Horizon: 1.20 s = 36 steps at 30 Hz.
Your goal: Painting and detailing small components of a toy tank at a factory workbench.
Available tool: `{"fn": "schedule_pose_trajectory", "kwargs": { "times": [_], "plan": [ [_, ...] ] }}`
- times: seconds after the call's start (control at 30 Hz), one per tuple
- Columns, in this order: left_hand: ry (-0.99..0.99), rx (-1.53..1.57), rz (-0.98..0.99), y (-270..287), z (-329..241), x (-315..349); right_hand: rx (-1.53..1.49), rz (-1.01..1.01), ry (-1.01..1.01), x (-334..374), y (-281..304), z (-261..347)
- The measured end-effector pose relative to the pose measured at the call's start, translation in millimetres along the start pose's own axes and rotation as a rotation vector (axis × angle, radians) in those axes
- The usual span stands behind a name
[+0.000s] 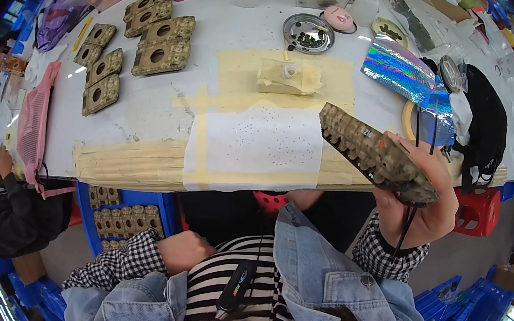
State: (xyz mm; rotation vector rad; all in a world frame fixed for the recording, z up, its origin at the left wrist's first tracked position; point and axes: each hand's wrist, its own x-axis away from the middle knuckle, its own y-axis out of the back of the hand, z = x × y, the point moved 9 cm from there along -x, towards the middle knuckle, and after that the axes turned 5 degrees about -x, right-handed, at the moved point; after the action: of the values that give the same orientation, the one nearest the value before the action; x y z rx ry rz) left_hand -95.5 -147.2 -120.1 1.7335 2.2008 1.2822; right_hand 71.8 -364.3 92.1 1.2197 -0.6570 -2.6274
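Observation:
My right hand (428,191) is raised over the table's right front edge, fingers wrapped around a camouflage model tank hull (374,150). The hull is tilted, showing a notched lower side and small markings. Thin black tweezers (403,236) are also in this hand, their prongs pointing away past the hull. Low in front of my striped shirt rests my left hand (185,252), its fingers hidden underneath. White paper (259,138) with many tiny dark specks is taped to the table left of the hull. Behind it sits a tape-covered block (287,77).
Several camouflage hulls with round holes (163,46) lie at the left. Farther back are a round metal dish (309,33) of small dark parts and shiny holographic pouches (400,69). A blue crate (89,217) holds more hulls below the table. Another person (16,214) sits left.

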Motion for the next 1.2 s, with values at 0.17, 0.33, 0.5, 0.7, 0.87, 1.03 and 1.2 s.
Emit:
{"fn": "schedule_pose_trajectory", "kwargs": {
  "times": [0.17,0.33,0.5,0.7,0.87,1.03,1.2],
  "plan": [
    [-0.105,-0.056,-0.255,29,-10,-13,0.064,-0.018,0.020,-6,2,5],
    [0.061,-0.013,-0.077,14,-2,4,0.016,-0.079,0.013,-4,-2,3],
    [-0.048,-0.065,-0.038,0,-1,-9,0.026,-0.011,-0.007,-6,-10,5],
    [-0.177,-0.121,-0.194,7,-4,-25,0.068,0.006,-0.017,-5,-13,3],
    [0.076,-0.304,-0.272,36,16,-14,0.138,-0.042,-0.036,-6,-16,2],
    [0.122,0.400,-0.200,81,15,20,0.334,0.043,0.290,-9,-42,24],
    [-0.198,1.352,-0.690,141,-6,18,0.305,0.116,0.370,-16,-63,50]
  ]
}}
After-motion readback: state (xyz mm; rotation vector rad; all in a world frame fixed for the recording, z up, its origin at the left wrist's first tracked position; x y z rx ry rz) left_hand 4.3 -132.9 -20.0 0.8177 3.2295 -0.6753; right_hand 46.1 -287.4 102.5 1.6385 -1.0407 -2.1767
